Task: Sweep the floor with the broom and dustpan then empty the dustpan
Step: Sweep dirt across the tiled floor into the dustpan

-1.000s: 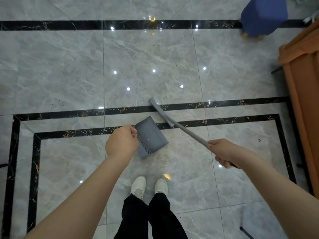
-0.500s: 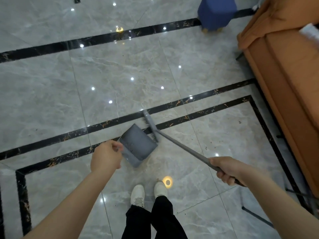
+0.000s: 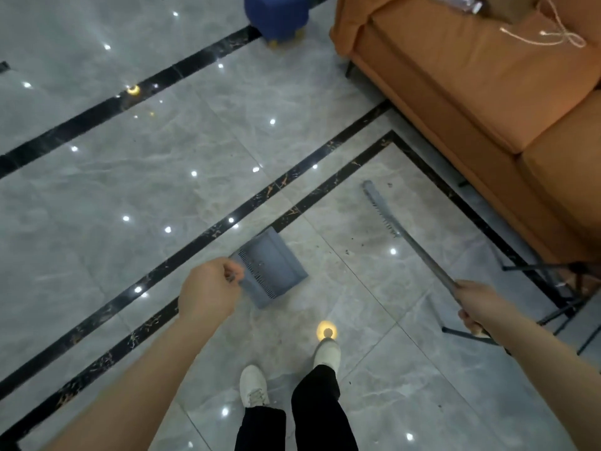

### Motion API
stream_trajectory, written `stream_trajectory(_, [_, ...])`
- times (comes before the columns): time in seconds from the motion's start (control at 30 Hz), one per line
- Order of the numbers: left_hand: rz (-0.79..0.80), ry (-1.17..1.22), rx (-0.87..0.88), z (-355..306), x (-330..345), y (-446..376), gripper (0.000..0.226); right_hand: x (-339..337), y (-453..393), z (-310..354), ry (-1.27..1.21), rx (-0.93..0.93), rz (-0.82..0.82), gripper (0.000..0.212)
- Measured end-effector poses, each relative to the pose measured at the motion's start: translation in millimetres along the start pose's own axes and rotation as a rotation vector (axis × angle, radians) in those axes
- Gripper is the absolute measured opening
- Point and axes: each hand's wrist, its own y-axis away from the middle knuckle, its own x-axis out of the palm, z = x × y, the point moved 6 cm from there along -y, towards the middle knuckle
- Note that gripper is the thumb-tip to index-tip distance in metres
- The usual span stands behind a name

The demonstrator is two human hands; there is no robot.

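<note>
Left hand (image 3: 210, 289) closed on grey dustpan (image 3: 270, 268), comb-toothed rim, low over grey marble floor (image 3: 162, 190). Right hand (image 3: 478, 304) gripping grey broom (image 3: 406, 237) handle; narrow head near orange sofa (image 3: 487, 102).

Bright indoor light, pinpoint glare on glossy floor (image 3: 162, 157), wide-angle edge distortion

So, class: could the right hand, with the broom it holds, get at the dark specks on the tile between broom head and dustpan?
Probably yes. The right hand holds the broom just beyond the specks, with bare floor between them and the dustpan.
</note>
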Motion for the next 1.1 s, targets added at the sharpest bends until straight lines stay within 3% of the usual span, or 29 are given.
stream_trajectory(0.27, [0.018,-0.204,0.104,-89.3,55.5,-19.2,0.028,-71.5,-61.0,-20.0,-0.071,0.004,-0.096,0.038])
stream_trajectory(0.47, [-0.032,-0.253,0.049,-97.8,74.2,-33.2,0.03,-94.2,-119.0,15.5,-0.045,-0.007,-0.087,0.036])
stream_trajectory(0.77, [-0.122,-0.269,-0.001,-94.0,64.3,-43.3,0.023,-76.3,-175.1,62.0,-0.001,-0.027,0.018,0.04])
stream_trajectory(1.1, [-0.103,-0.28,-0.011,-97.5,69.2,-41.4,0.026,-30.1,-133.6,54.4,0.28,-0.108,0.218,0.054])
